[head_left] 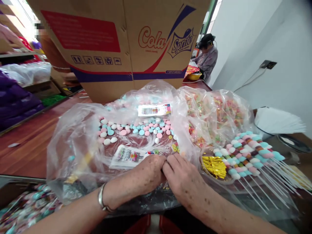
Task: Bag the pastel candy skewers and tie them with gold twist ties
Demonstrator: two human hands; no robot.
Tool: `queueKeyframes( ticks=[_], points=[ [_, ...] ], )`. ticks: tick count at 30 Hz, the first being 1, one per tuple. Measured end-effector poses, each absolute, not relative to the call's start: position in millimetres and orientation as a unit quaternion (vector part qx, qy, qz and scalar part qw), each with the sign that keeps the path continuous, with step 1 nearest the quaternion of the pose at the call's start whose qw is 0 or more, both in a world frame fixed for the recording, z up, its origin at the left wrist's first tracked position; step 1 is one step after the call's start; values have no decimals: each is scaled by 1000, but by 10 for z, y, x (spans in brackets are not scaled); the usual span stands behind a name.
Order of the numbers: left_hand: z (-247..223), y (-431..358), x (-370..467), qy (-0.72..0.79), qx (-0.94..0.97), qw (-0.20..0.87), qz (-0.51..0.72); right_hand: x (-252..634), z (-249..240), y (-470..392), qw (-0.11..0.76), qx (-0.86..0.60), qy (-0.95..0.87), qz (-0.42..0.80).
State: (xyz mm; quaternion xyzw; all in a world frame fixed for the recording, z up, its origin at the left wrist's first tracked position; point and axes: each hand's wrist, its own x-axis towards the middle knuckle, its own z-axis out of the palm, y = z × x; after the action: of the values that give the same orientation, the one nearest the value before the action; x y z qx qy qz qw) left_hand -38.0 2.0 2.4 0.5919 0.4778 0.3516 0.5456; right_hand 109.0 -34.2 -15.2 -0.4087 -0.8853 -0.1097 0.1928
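Note:
My left hand [153, 167] and my right hand [179, 174] meet knuckle to knuckle above a clear plastic bag, fingers curled inward. Whatever they pinch is hidden behind the fingers. Just beyond my left hand lies a printed white wrapper stack [130, 156]. Pink, blue and white candies [141, 131] are spread past it, with a few small yellow and green ring candies [175, 148] near my right hand. Gold twist ties [214, 167] sit in a round container to the right. Beside them rests a pile of candy skewers [248, 154] on white sticks.
A big cardboard box [126, 61] stands behind the candies. Bags of ring candies [207, 110] lie at the right, near white sticks [279, 120]. Wrapped candies [31, 208] fill a box at lower left. One person [207, 58] sits at the back right; another is partly visible at left.

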Motion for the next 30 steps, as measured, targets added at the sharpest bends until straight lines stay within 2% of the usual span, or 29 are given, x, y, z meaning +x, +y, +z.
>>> queueKeyframes(
  ticks=[3, 8, 11, 14, 19, 23, 26, 29, 30],
  points=[
    [-78, -1, -368, 481, 680, 441, 335, 1009, -278, -242, 217, -499, -831, -117],
    [-279, 29, -448, 449, 828, 79, 326, 962, -353, 10, 325, -542, -775, 8],
    [-371, 86, -522, 402, 849, -78, 334, 888, -356, 65, 394, -520, -754, 77],
    [-413, 135, -605, 405, 846, -105, 331, 803, -346, 54, 411, -496, -754, 125],
    [-406, 144, -663, 414, 845, -102, 323, 747, -294, 27, 381, -526, -734, 199],
    [-394, 169, -643, 410, 848, -103, 320, 730, -305, 32, 377, -543, -725, 193],
    [-380, 163, -633, 400, 844, -95, 345, 725, -346, 78, 415, -544, -704, 192],
    [-376, 41, -618, 354, 823, -106, 431, 768, -334, 176, 474, -539, -653, 241],
    [-374, -18, -605, 340, 817, -80, 458, 787, -312, 207, 493, -538, -632, 263]
  ],
)
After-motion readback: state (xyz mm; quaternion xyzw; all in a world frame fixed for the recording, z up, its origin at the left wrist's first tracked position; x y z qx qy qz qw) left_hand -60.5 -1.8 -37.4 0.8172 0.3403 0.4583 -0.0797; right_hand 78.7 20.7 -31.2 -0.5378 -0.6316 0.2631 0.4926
